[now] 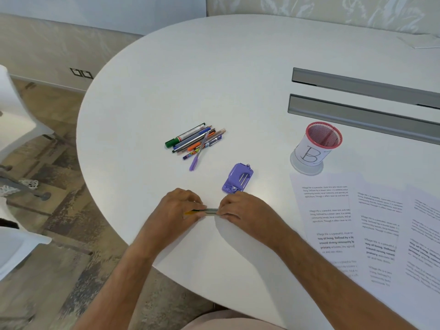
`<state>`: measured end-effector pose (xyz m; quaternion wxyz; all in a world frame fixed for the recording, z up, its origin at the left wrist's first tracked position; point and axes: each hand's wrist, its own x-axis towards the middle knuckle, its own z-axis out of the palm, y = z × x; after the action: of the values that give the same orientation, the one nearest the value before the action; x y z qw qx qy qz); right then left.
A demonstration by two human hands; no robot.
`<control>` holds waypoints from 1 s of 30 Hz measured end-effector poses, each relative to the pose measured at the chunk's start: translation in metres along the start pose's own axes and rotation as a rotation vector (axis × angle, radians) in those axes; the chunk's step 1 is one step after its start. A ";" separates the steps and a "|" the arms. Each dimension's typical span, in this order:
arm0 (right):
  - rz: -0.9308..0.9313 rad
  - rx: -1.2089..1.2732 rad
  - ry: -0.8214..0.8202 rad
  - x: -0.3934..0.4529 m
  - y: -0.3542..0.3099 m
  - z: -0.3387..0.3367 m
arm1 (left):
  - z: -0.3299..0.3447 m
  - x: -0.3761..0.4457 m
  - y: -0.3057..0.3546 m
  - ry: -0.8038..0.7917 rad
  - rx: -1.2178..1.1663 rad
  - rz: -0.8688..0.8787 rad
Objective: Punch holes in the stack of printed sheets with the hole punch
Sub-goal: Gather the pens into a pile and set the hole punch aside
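Printed sheets are lying fanned out at four o'clock on the white table, text lines running roughly left-right. At the middle, the purple hole punch is resting with its long axis running one-to-seven o'clock. Just below it, left hand and right hand are each pinching an end of a horizontal pen.

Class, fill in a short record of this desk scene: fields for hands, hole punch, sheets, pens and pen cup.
hands: left hand and right hand grip opposite ends of one pen
hole punch: purple hole punch on the table, untouched
sheets: printed sheets spread out at right, not stacked
pens: loose pile of pens mid-table
pen cup: mesh pen cup, upright
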<state>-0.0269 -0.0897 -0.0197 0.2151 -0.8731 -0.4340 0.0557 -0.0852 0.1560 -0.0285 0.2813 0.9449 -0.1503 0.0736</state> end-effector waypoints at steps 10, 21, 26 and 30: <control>-0.099 -0.341 -0.047 0.059 -0.008 0.014 | -0.017 0.000 -0.030 0.125 0.153 -0.166; 0.127 -0.553 -0.100 0.111 -0.001 -0.005 | -0.006 0.038 -0.015 0.177 0.318 -0.303; 0.248 -0.410 0.002 0.107 0.014 -0.011 | 0.001 0.067 -0.008 0.160 0.386 -0.300; 0.306 -0.205 0.135 0.089 0.023 -0.019 | 0.007 0.088 -0.009 0.168 0.389 -0.314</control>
<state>0.0502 -0.0391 -0.0042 0.1425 -0.9480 -0.2841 -0.0153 0.0015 0.1382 -0.0194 0.1138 0.9835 0.0389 0.1349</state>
